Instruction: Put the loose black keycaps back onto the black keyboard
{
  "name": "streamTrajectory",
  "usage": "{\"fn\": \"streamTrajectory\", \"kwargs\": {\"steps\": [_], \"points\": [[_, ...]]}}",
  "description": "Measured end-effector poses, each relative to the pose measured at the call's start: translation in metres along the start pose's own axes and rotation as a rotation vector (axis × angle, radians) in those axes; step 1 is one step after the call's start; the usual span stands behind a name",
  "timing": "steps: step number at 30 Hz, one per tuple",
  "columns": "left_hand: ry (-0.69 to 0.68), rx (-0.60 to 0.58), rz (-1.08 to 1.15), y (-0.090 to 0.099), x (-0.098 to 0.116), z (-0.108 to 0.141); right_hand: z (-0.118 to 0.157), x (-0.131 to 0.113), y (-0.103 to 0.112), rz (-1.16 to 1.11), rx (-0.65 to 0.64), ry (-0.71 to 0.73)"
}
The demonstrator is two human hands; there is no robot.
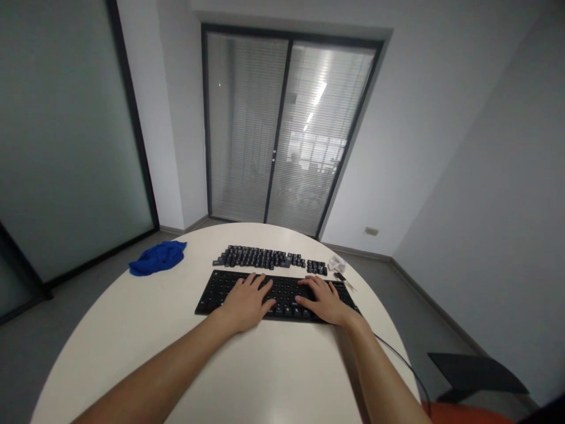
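I lay my left hand (246,303) and right hand (327,303) loosely open, gripping nothing, across the wired keyboard (215,290); light, even pressure should steady it.

A round white table (273,377) is seen at six o'clock. At twelve o'clock, a dark-framed glass door (269,129) is covered by blinds (247,118), and bright ceiling lights are seen in the glass. The pale walls (410,118) are joined to a grey floor (375,265) by a grey skirting. A frosted panel (57,129) is placed at ten o'clock, an orange-seated chair (468,412) at four.
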State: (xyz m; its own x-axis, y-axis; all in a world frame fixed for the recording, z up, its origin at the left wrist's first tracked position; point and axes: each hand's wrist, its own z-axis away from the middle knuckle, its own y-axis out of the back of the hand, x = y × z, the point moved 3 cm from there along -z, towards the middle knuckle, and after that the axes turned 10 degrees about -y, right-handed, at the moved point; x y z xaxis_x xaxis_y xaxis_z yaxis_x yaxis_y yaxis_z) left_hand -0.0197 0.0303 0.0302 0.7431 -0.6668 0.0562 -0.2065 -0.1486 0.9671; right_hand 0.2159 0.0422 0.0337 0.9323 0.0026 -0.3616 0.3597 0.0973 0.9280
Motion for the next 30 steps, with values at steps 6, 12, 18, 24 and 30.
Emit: {"fn": "streamTrajectory", "kwargs": {"steps": [6,12,18,24,30], "points": [[-0.058,0.072,0.043,-0.002,-0.016,0.007,0.0,0.0,0.001,-0.01,-0.002,0.006],[0.019,0.146,-0.007,-0.004,-0.013,0.011,0.0,0.003,0.001,-0.031,0.013,0.021],[0.069,0.119,0.015,-0.007,-0.014,0.009,-0.008,-0.001,0.007,-0.049,0.171,0.051],[0.065,0.121,0.02,-0.007,-0.013,0.008,-0.023,-0.029,0.008,0.1,0.274,0.089],[0.053,0.144,0.013,-0.01,-0.013,0.008,-0.049,-0.06,-0.001,0.239,0.238,0.091]]}}
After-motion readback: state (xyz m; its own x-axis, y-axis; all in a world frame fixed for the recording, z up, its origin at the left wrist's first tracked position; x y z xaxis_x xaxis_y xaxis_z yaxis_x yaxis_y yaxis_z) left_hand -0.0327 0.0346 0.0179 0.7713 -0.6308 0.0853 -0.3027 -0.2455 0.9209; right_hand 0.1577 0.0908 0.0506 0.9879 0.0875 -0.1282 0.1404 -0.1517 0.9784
